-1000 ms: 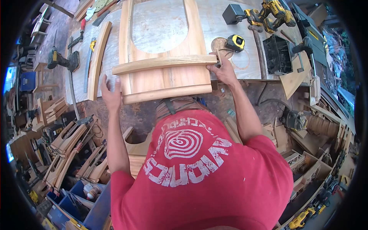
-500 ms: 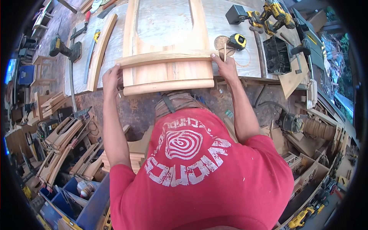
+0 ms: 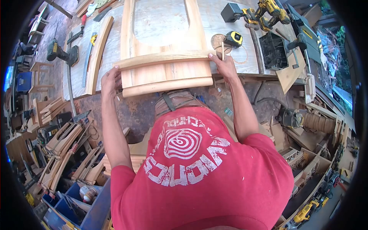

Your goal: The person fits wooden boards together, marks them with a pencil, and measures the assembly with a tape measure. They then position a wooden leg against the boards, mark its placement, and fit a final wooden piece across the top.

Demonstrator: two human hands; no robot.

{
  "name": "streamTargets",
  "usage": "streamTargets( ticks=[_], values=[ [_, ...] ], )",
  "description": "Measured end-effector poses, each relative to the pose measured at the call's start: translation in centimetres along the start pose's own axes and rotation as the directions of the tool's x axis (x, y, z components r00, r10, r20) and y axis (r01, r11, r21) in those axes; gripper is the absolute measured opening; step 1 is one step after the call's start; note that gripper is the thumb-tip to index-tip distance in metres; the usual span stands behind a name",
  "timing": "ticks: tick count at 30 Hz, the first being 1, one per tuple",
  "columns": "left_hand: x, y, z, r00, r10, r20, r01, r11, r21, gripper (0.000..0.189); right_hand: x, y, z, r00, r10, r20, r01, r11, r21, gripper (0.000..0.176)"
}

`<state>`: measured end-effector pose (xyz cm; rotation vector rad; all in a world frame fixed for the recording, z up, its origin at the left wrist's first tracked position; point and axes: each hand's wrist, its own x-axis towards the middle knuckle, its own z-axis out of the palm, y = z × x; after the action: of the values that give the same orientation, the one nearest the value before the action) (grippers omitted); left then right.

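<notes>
A long, slightly curved wooden strip [image 3: 165, 59] lies across a pale wooden frame [image 3: 128, 30] on the workbench. My left hand [image 3: 110, 79] grips the strip's left end, thumb on top and fingers curled below. At the right end my right hand [image 3: 224, 66] pinches the strip, with a pencil [image 3: 222, 50] upright between its fingers. Nearer to my body, a rounded wooden rail [image 3: 168, 86] forms the frame's front edge, with flat boards [image 3: 165, 73] between it and the strip.
A yellow tape measure [image 3: 233, 39] and a round wooden disc lie right of the frame. Drills [image 3: 273, 11] and a black crate [image 3: 273, 51] stand farther right. On the left are another drill [image 3: 63, 53], a clamp and a long wooden piece [image 3: 99, 55].
The view has shifted slightly, so the bench and tools appear a little farther left. Both hands still hold the strip across the frame.
</notes>
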<state>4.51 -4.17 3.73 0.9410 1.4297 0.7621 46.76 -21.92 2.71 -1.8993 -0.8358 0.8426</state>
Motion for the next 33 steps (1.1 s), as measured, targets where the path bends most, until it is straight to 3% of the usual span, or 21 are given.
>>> streamTargets(
  ticks=[7,11,24,33],
  values=[
    [-0.1,0.1,0.1,1.000,-0.006,0.003,0.006,1.000,0.003,0.053,-0.2,-0.2,-0.1,1.000,0.005,0.002,-0.005,0.999,0.047,0.041],
    [-0.3,0.1,0.1,1.000,0.001,0.007,-0.001,1.000,0.011,0.055,-0.5,-1.5,-0.7,0.994,0.088,0.064,-0.089,0.996,0.023,0.052],
    [0.0,0.0,-0.1,1.000,0.004,-0.001,-0.004,1.000,-0.005,0.057,0.7,0.1,-0.5,0.996,0.066,0.058,-0.066,0.998,0.002,0.070],
    [0.2,0.0,-0.4,1.000,-0.003,0.009,0.003,1.000,0.000,0.057,0.1,-1.1,-0.5,0.995,0.060,0.076,-0.061,0.998,0.021,0.068]
  ],
)
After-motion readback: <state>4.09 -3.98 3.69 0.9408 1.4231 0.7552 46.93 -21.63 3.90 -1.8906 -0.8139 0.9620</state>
